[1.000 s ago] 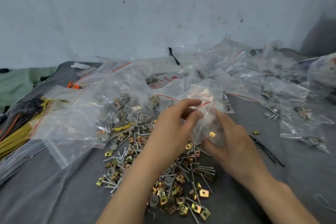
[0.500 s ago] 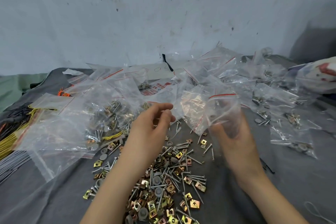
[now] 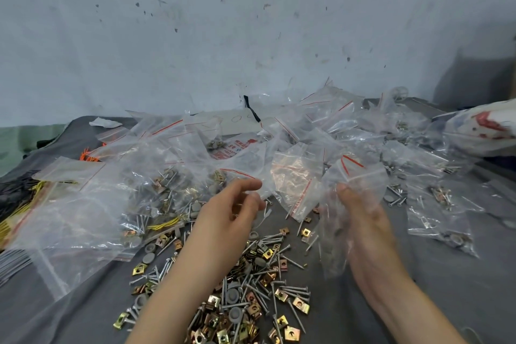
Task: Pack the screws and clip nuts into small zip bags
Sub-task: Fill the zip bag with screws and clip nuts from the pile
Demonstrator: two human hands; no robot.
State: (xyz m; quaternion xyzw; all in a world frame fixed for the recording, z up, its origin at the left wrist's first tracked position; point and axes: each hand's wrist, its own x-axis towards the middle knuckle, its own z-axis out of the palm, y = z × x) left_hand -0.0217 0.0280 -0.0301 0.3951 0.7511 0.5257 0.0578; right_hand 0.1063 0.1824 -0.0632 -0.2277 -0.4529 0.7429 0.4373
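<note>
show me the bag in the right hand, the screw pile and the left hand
bag [image 3: 365, 176]: head view, upper part near its zip
screw pile [image 3: 259, 279]: head view, middle of the heap
left hand [image 3: 226, 215]: head view, back of the hand

Single head cam, wide-angle, worn on the head, faces fwd & down over the table [image 3: 446, 296] toward the wall [image 3: 251, 36] at the back. V. close: forearms enter at bottom edge, left hand [image 3: 229, 215] and right hand [image 3: 368, 240], which grips a bag [image 3: 361, 183], sit mid-frame, screws [image 3: 268, 279] just under them.
</note>
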